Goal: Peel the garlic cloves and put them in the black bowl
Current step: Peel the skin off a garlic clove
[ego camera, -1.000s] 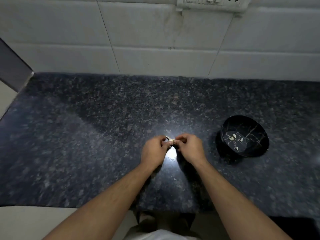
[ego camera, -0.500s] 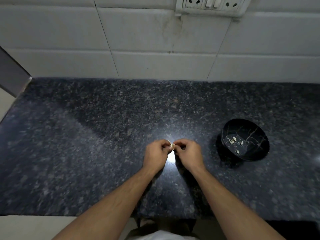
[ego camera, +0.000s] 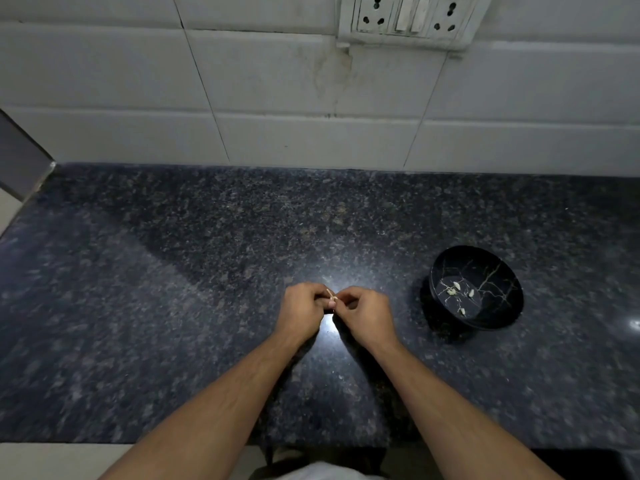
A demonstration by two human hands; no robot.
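Left hand (ego camera: 302, 312) and right hand (ego camera: 367, 315), fingers curled, together pinching a garlic clove (ego camera: 331, 298) just above the counter (ego camera: 173, 306); black bowl (ego camera: 475, 288) with four peeled cloves (ego camera: 458, 295) standing well right of both hands.

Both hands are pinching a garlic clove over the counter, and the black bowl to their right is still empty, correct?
Not quite. The head view shows the black bowl already holds a few pale garlic pieces. The rest stands: left hand and right hand pinch a garlic clove over the counter.
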